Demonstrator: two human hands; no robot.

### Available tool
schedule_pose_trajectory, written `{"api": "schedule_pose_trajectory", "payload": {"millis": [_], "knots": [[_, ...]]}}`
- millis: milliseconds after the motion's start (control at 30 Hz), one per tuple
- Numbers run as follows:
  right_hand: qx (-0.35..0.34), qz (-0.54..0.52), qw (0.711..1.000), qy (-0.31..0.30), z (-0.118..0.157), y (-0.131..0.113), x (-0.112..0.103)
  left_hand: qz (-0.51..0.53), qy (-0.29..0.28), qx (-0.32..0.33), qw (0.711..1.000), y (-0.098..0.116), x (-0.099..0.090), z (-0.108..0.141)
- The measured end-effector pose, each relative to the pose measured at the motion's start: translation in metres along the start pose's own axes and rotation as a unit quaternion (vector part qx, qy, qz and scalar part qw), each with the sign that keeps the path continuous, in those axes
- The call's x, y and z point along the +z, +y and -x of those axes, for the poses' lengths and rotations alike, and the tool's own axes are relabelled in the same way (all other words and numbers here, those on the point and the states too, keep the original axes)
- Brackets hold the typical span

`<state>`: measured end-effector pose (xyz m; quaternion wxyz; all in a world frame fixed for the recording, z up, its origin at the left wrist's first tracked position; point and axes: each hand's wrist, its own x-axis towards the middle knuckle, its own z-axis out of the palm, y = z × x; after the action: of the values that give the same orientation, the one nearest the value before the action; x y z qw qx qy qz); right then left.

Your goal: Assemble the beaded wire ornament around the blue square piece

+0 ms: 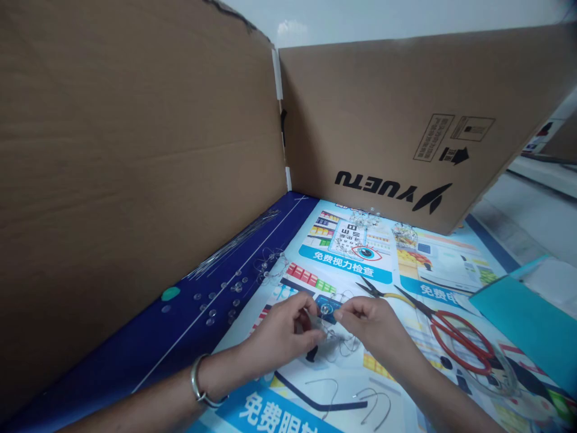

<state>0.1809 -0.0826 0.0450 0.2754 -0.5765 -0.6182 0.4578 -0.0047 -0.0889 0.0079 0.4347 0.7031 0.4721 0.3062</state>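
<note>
Both hands meet over the printed sheet at the lower middle. My left hand (288, 331), below a silver bangle (195, 380) on the wrist, has thumb and fingers curled at a tangle of thin wire with clear beads (345, 344). Facing it, my right hand (372, 325) pinches at the same wire piece with thumb and fingertips. A round clear bead (325, 309) shows between the two hands. Short curved wires (376, 403) lie on the sheet nearer to me.
Red-handled scissors (464, 343) and pliers (372, 290) lie to the right, near a teal sheet (532, 319). Loose clear beads (211, 305), straight wires (234, 243) and a green piece (170, 293) are at left. Cardboard walls (387, 108) stand behind; beaded wire bundles (363, 219) lie before them.
</note>
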Motion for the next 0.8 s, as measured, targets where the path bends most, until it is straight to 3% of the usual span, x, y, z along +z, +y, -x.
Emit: {"api": "schedule_pose_trajectory", "payload": {"millis": [67,233,800], "knots": [[0.002,-0.002,1.0,0.001,0.0,0.0,0.002,0.069,-0.028,-0.031,0.997,-0.002,0.003,-0.001],[-0.002,-0.01,1.0,-0.01,0.002,0.0,0.005,0.158,-0.045,-0.023,0.986,-0.001,0.007,-0.003],[0.019,-0.041,0.998,-0.04,0.006,-0.005,0.011,0.134,-0.005,-0.005,0.991,-0.006,0.008,-0.004]]}}
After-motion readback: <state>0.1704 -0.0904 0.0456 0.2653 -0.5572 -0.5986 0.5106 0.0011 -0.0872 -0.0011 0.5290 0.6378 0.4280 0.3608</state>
